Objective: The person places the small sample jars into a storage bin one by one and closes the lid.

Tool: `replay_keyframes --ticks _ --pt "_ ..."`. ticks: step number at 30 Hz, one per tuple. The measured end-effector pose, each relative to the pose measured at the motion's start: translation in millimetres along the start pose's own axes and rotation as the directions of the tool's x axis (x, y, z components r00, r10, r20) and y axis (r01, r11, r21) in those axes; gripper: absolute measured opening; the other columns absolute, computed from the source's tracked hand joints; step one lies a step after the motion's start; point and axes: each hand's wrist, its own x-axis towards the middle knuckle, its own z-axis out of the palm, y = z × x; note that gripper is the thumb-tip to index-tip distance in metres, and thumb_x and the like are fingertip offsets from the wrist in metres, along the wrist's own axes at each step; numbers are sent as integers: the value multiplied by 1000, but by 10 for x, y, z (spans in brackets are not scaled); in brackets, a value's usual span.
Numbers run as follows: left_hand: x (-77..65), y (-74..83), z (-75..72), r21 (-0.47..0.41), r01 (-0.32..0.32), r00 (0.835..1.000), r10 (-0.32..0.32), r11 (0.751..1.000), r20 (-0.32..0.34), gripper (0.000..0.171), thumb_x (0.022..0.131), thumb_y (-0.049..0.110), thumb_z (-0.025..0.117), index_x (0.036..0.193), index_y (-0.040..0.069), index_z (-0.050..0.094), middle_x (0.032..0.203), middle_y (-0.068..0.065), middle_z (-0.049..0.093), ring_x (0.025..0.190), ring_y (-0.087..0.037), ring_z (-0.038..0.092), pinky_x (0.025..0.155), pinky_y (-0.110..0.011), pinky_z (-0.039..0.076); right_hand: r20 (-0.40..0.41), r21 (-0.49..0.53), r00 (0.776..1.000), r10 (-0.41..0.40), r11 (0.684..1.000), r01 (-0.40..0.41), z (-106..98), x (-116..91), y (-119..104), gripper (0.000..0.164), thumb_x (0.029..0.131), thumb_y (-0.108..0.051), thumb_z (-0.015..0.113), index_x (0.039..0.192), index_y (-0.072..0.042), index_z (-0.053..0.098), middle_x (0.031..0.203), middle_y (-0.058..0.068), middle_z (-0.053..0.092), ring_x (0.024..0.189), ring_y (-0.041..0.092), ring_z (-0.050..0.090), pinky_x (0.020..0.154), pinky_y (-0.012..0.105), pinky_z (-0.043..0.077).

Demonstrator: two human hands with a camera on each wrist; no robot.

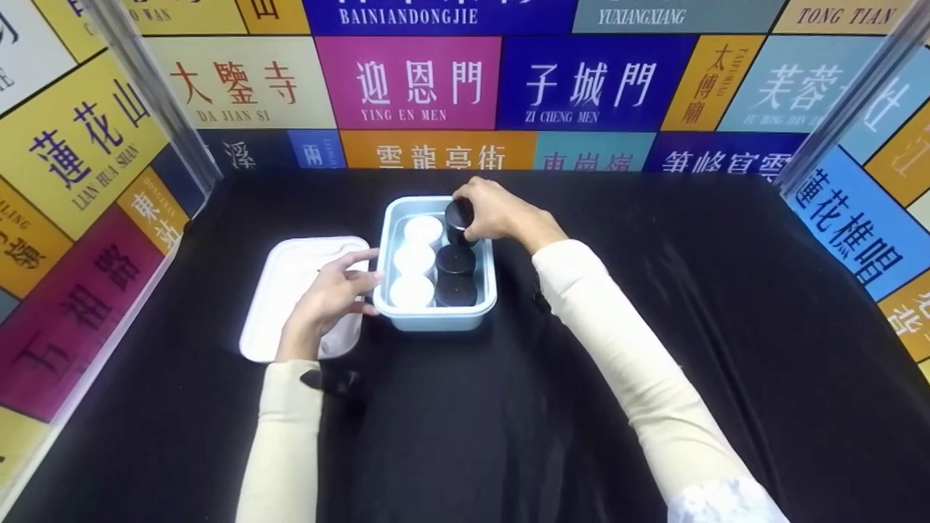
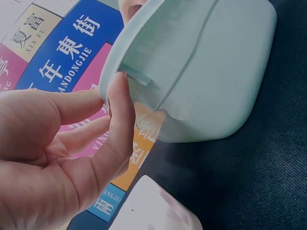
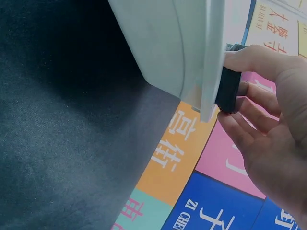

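Observation:
A light blue box (image 1: 472, 319) holds two columns of small round pieces: white ones (image 1: 414, 258) on the left, black ones (image 1: 455, 259) on the right. At the box's far right corner, my right hand (image 1: 501, 211) grips a black cylinder (image 1: 458, 216) by its upper part; in the right wrist view this cylinder (image 3: 228, 88) sticks out past the rim between thumb and fingers. My left hand (image 1: 330, 290) is at the box's left side. Its thumb and a finger pinch the rim (image 2: 108, 79) in the left wrist view.
A white lid (image 1: 269, 312) lies flat on the black cloth (image 1: 450, 421), left of the box and partly under the left hand. Printed sign panels (image 1: 414, 83) stand behind and at both sides, with clear corner posts (image 1: 163, 94).

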Motion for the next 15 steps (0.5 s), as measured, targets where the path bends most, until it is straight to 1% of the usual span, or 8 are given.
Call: replay_keyframes --ticks 2,6,12,15 --pt "-1 0 -2 3 0 1000 0 1000 0 55 100 10 58 152 8 41 120 -24 63 85 -13 70 64 -27 63 12 -29 1000 -5 1000 5 21 16 -9 64 78 -12 75 138 -4 56 136 17 53 125 33 49 113 41 43" --pt "4 3 -4 7 9 1000 -9 1000 -2 55 100 10 57 152 8 40 124 -26 62 86 -15 70 64 -27 63 26 -48 1000 -3 999 4 58 29 -30 61 78 -9 75 137 -4 57 136 17 50 124 32 48 112 40 44" --pt "9 13 2 2 25 1000 -25 1000 -9 55 101 9 57 152 9 39 124 -25 62 86 -15 69 64 -27 63 63 -65 998 20 998 -16 109 30 -71 60 79 -3 71 138 -10 57 132 16 46 116 28 48 105 40 49" --pt "8 14 1 -4 21 1000 -21 1000 -7 55 101 9 57 152 9 39 124 -26 62 84 -15 69 63 -26 63 82 -89 997 11 996 -4 133 43 -84 58 80 1 68 135 -11 58 129 16 48 112 28 49 102 40 50"
